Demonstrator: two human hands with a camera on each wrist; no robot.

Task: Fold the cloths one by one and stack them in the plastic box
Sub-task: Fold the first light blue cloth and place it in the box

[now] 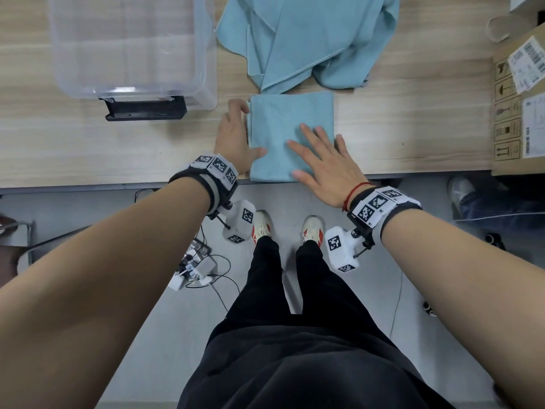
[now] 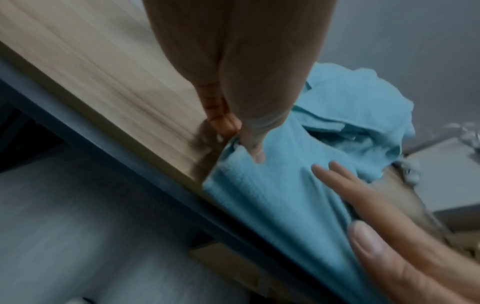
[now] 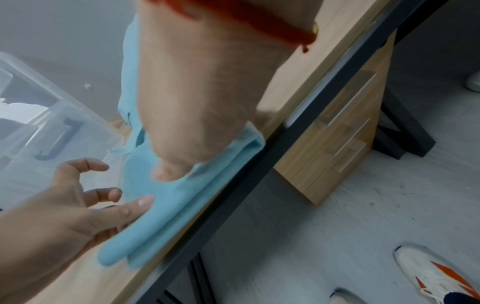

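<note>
where the wooden surface (image 1: 88,149) reaches far to the left, a clear plastic box (image 1: 206,69) stands on it, with a black latch (image 1: 146,109) on its near wall. nothing blue shows through its walls. just to the right of the box, the left hand (image 1: 233,137) lies at the left edge of the folded cloth (image 1: 290,125). its thumb (image 1: 259,152) rests on top of the cloth, and its fingers (image 1: 237,106) are loosely bent at the far left corner of the cloth; from the right wrist view they are apart from each other and not closed round anything. whether the fingertips go under the edge, i cannot tell.

the folded cloth is light blue and has the form of a neat rectangle. it lies at the near edge of the surface, and in the right wrist view several layers show at this edge. the right hand (image 1: 323,163) lies flat on the near right part of the cloth, with straight, spread fingers and the palm down; it grips nothing. a red string (image 1: 355,191) goes round this wrist.

behind the folded cloth, a pile of unfolded light blue cloths (image 1: 306,39) lies crumpled, and its near edge touches the far edge of the folded one. at the far right, a cardboard box (image 1: 510,119) with labels stands on the surface.
</note>
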